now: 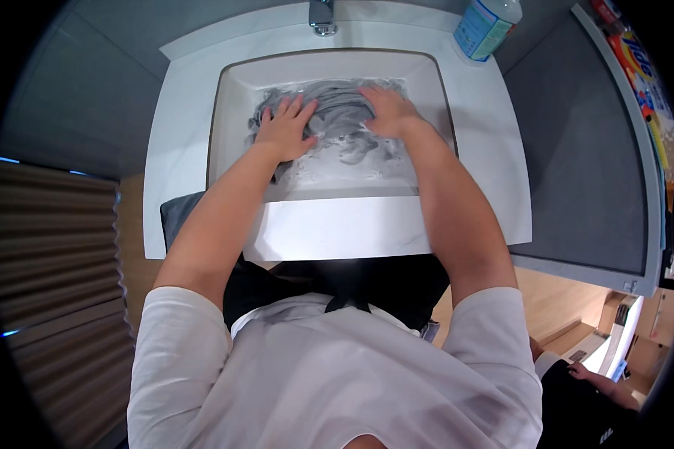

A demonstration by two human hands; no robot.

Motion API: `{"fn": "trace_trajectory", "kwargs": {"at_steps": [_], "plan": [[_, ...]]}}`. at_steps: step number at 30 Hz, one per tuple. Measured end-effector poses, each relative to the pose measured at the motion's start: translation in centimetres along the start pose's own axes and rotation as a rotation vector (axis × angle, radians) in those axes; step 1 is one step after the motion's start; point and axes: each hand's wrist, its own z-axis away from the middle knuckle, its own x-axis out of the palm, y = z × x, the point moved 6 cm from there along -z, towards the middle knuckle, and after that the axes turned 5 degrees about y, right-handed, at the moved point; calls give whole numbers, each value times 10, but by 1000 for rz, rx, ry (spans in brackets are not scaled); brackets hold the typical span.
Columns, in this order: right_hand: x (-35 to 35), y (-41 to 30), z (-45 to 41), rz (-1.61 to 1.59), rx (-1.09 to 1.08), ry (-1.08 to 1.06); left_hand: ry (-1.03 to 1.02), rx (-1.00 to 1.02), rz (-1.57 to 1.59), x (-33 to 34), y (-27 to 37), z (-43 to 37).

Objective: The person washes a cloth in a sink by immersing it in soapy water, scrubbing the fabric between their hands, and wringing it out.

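A wet grey cloth (pixel 337 98) lies bunched in a white rectangular sink basin (pixel 328 62), with soapy water and foam around it. My left hand (pixel 285 129) rests on the cloth's left part, fingers spread and palm down. Over its right part lies my right hand (pixel 390 111), also palm down, thumb apart from the fingers. Neither hand visibly grips the fabric. Some dark fabric shows below my left hand, partly hidden by it.
A chrome faucet (pixel 322 19) stands behind the basin. At the back right of the white countertop (pixel 488 168) is a labelled plastic bottle (pixel 486 31). Dark fabric (pixel 181 213) hangs at the front left. A grey panel (pixel 584 146) borders the right; another person (pixel 584 393) is at lower right.
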Motion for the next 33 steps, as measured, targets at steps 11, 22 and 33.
{"fn": "trace_trajectory", "kwargs": {"at_steps": [11,22,33], "plan": [[2,-4,5,111,43,-209,-102,-15,75,2,-3,1],[8,-5,4,147,52,-330,-88,34,134,-4,3,-1],[5,2,4,-66,149,-448,-204,-40,248,0,6,-4]]}}
